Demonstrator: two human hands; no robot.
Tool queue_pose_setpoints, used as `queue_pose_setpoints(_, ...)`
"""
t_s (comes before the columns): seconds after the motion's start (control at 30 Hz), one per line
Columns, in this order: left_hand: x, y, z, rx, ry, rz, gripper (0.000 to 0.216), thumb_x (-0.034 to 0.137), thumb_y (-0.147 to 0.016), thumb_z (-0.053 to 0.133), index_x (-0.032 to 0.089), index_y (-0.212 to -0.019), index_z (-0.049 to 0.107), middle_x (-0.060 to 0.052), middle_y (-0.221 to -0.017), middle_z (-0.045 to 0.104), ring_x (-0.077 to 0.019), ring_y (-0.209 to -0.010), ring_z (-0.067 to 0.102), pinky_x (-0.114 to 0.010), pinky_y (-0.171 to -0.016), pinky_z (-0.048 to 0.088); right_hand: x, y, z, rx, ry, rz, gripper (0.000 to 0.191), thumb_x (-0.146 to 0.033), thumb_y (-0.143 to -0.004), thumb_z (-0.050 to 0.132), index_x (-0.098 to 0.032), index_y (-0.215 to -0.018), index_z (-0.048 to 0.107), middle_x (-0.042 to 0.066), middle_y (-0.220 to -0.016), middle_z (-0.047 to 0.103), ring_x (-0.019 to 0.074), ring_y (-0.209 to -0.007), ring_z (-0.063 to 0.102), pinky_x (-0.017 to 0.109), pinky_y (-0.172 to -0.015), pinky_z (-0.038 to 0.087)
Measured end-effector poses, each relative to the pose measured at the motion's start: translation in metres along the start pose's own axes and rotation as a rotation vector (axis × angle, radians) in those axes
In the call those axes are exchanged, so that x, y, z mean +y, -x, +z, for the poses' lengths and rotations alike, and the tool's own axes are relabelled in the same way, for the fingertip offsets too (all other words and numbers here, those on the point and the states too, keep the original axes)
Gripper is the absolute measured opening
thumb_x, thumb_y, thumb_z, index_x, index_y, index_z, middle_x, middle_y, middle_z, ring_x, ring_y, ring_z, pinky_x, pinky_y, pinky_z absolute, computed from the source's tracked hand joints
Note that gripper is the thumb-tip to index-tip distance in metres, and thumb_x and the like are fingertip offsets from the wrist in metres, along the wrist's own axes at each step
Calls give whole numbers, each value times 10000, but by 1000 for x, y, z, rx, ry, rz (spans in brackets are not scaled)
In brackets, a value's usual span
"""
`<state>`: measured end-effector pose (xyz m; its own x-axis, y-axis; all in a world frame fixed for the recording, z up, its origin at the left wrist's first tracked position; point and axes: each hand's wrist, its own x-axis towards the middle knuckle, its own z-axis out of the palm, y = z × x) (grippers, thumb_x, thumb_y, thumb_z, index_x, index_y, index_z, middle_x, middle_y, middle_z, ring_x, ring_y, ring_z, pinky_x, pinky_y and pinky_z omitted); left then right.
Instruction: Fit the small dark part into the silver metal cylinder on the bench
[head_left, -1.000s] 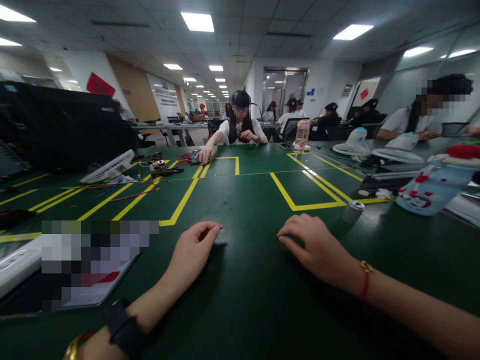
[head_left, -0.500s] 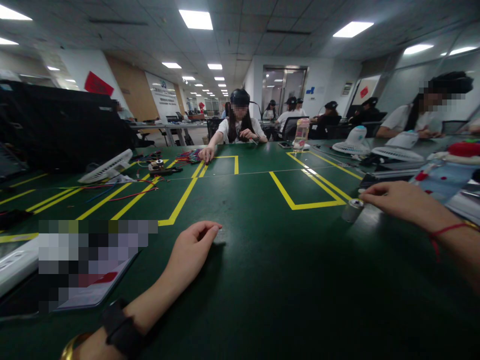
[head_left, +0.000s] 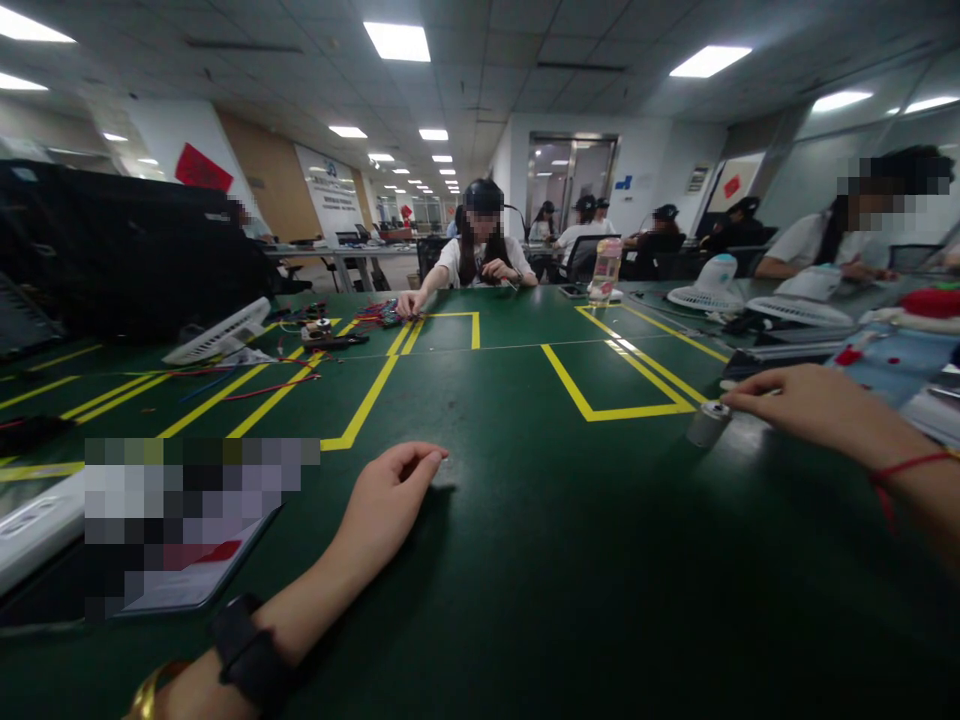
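Note:
My left hand (head_left: pixel 390 500) rests low over the green table (head_left: pixel 525 560), thumb and forefinger pinched together. A tiny pale bit shows at their tips, too small to name. Over on the right, my right hand (head_left: pixel 817 405) is pinched closed, its fingertips at the upper rim of a small silver metal cylinder (head_left: pixel 707 425) with a dark spot on top. Something small and whitish shows by those fingertips; I cannot make out what it is or whether the fingers grip the cylinder itself.
Yellow tape lines (head_left: pixel 637 411) mark the table. A phone-like slab (head_left: pixel 217 575) and white power strip (head_left: pixel 45 520) lie left, with wires (head_left: pixel 277 385) and a white fan (head_left: pixel 217 335) beyond. A person (head_left: pixel 487 250) sits opposite, near a bottle (head_left: pixel 604 270). More fans (head_left: pixel 705 285) stand right.
The view has shifted slightly. Both my hands and the cylinder keep nearly the same places. The hand of the person opposite has moved slightly left and up, close to the wire bundle.

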<state>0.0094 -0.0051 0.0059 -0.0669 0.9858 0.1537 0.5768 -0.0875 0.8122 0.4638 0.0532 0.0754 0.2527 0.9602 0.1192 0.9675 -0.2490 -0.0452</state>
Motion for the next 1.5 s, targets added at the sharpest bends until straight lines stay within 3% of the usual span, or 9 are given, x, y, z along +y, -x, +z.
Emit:
queue_pose_setpoints(0.2, 2, 0, 0, 11, 2, 29, 284, 413, -816, 500, 209, -896, 682, -27, -887, 697, -211, -814, 608, -296, -707, 418, 2, -3, 4, -77, -40, -6, 453, -609, -680, 534, -256, -906, 705, 63, -960, 667, 212, -800, 584, 316, -670, 415)
queue_pose_setpoints(0.37, 3, 1, -1, 12, 3, 26, 297, 421, -809, 502, 202, -891, 686, -32, -855, 700, -213, -771, 611, -301, -681, 422, -6, 4, 1, -14, -34, -23, 488, -624, -719, 487, -216, -900, 685, 106, -924, 659, 228, -786, 571, 339, -652, 392)
queue_pose_setpoints(0.53, 3, 1, 0, 13, 4, 21, 294, 419, -807, 505, 207, -893, 690, -30, -843, 705, -207, -737, 614, -296, -655, 425, -6, 5, 3, -32, -95, -69, 319, -455, -736, 561, -201, -877, 692, 89, -982, 659, 214, -823, 585, 318, -682, 403)
queue_pose_setpoints(0.73, 3, 0, 0, 9, 9, 26, 284, 410, -809, 507, 204, -888, 687, -33, -885, 703, -216, -813, 616, -308, -712, 431, -9, 6, 8, -70, -185, -148, 498, -501, -634, 657, -151, -988, 647, 104, -984, 658, 224, -860, 599, 317, -731, 430)
queue_pose_setpoints(0.83, 4, 0, 0, 1, 4, 20, 295, 419, -810, 502, 203, -895, 682, -35, -890, 700, -221, -820, 617, -316, -718, 431, -31, 19, 10, -3, -227, -227, 419, -479, -701, 609, -143, -948, 645, 99, -918, 663, 211, -814, 606, 326, -724, 448)
queue_pose_setpoints(0.97, 5, 0, 0, 11, 2, 22, 303, 426, -802, 503, 199, -892, 682, -44, -894, 701, -232, -832, 618, -329, -727, 432, -87, 61, 15, 42, -594, -500, 394, -416, -778, 570, -180, -1093, 591, 73, -1041, 630, 162, -861, 610, 293, -764, 489)
queue_pose_setpoints(1.17, 0, -2, 1, 2, -9, 27, 300, 423, -814, 490, 206, -901, 677, -44, -915, 694, -232, -858, 611, -338, -755, 431, -168, 137, 32, -90, -873, -910, 336, -240, -829, 518, -245, -1164, 547, 49, -1141, 570, 140, -1030, 546, 302, -906, 456)
queue_pose_setpoints(1.33, 10, 7, 4, -8, -26, 183, 288, 396, -842, 474, 211, -940, 672, -42, -898, 661, -197, -784, 588, -302, -690, 439, -178, 151, 54, -184, -991, -828, 500, -221, -796, 562, -262, -1274, 417, 55, -1184, 535, 137, -1019, 551, 322, -919, 456)
queue_pose_setpoints(1.5, 47, 26, 16, -201, 19, 397, 244, 352, -853, 508, 285, -1018, 675, -37, -958, 606, -186, -905, 554, -300, -806, 439, -175, 146, 66, -268, -1052, -768, 698, -222, -753, 627, -255, -1346, 261, 54, -1141, 574, 152, -1013, 566, 365, -928, 445)
